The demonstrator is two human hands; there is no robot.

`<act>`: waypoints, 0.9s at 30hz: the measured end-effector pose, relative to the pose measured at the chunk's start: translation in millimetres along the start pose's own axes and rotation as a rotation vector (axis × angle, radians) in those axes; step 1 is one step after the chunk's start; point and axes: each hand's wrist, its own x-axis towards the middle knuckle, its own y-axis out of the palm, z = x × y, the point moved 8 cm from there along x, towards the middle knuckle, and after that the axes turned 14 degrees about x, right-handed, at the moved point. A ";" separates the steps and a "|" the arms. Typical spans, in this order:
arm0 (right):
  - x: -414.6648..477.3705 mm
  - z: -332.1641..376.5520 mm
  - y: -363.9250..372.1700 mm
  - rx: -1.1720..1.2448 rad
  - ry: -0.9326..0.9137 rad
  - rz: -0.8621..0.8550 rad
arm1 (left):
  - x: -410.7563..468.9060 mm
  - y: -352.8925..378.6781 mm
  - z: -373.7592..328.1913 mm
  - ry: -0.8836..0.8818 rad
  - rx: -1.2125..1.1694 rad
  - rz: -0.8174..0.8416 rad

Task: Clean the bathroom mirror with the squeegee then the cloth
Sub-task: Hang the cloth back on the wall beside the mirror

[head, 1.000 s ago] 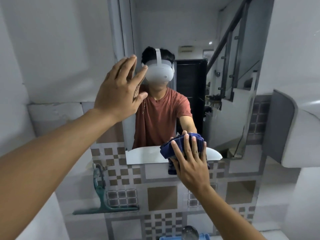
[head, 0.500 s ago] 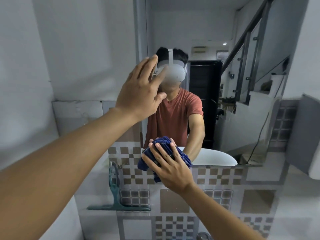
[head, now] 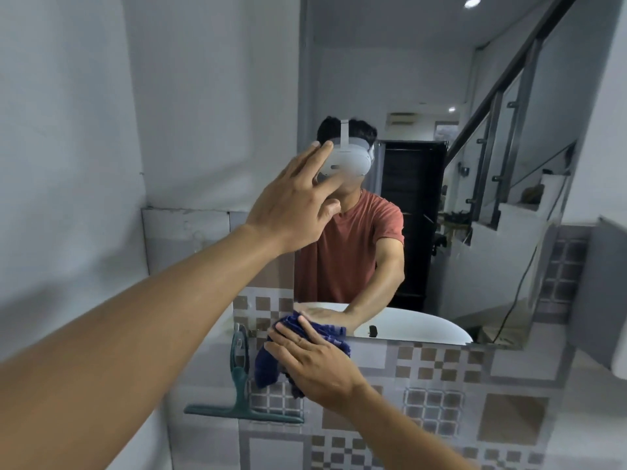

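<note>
The bathroom mirror (head: pixel 441 79) hangs on the wall ahead and reflects a person in a red shirt. My left hand (head: pixel 295 201) rests flat against the mirror's left edge with fingers spread and holds nothing. My right hand (head: pixel 315 364) presses a dark blue cloth (head: pixel 268 361) against the mirror's lower left corner, with the cloth half over the tiles below. A green squeegee (head: pixel 241 395) hangs on a hook on the tiled wall, just left of the cloth, blade down.
Checkered brown and grey tiles (head: pixel 434 405) cover the wall under the mirror. A plain grey wall (head: pixel 84 130) closes in on the left. A white and grey fixture (head: pixel 604 293) juts out at the right edge.
My right hand has slid the cloth leftward along the mirror's bottom edge to its lower left corner. My left hand stays on the mirror's left edge. The view has shifted.
</note>
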 end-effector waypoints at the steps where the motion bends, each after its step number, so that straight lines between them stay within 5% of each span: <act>1: 1.3 6.6 -4.6 0.111 0.021 -0.014 | -4.8 -4.0 1.8 0.002 -0.031 -0.004; 8: -7.2 2.1 -68.4 0.994 0.508 -0.461 | -69.7 -28.0 40.2 -0.267 -0.367 0.062; 13: -1.9 1.8 -105.0 1.512 0.523 -0.565 | -162.5 6.8 42.8 -0.586 -0.781 0.688; 15: 2.9 11.1 -114.0 1.732 0.472 -0.566 | -185.1 0.7 35.3 -0.635 -1.003 0.787; 22: 12.4 38.6 -131.1 2.076 0.512 -0.506 | -188.8 -39.7 60.5 -0.719 -0.974 0.534; 27: 20.4 48.3 -151.8 1.997 0.497 -0.503 | -178.8 -61.8 91.9 -0.783 -0.784 0.337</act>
